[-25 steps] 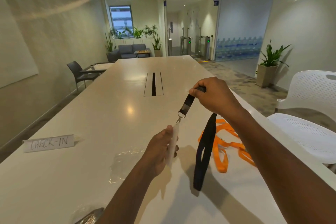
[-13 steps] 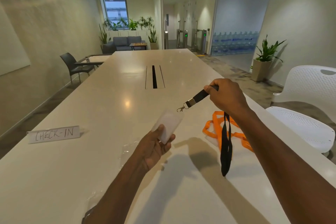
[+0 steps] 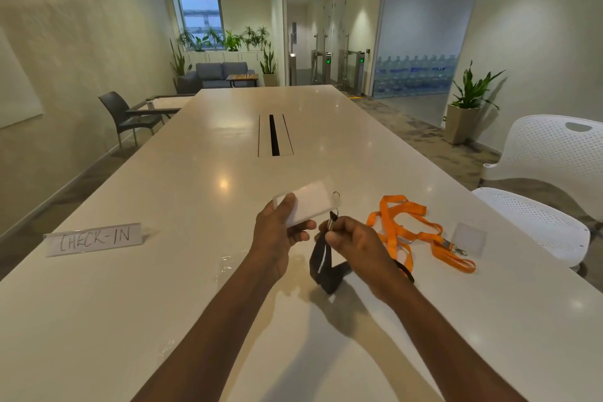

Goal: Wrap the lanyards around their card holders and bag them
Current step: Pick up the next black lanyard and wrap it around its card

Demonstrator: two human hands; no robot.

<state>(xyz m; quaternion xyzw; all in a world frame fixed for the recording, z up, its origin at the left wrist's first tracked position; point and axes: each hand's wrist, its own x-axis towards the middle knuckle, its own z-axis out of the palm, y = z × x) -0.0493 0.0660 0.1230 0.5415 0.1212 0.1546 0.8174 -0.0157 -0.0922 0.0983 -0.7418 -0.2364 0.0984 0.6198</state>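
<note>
My left hand (image 3: 280,232) grips a clear card holder (image 3: 310,202) above the white table (image 3: 163,303), thumb on top. My right hand (image 3: 355,245) pinches the metal clip end of a black lanyard (image 3: 321,263) just right of the holder; the strap hangs in a loop down to the table. To the right an orange lanyard (image 3: 404,232) lies tangled on the table, its clip next to a second clear card holder (image 3: 470,238). Clear plastic bags (image 3: 228,263) lie flat on the table under my left forearm, hard to make out.
A paper sign reading CHECK-IN (image 3: 94,238) stands at the left of the table. A cable slot (image 3: 274,135) sits in the table's middle. White perforated chairs (image 3: 535,225) stand at the right edge.
My right hand has dropped and come in toward the left hand, bringing the lanyard clip beside the card holder. The black strap, which hung free, now reaches the table.
</note>
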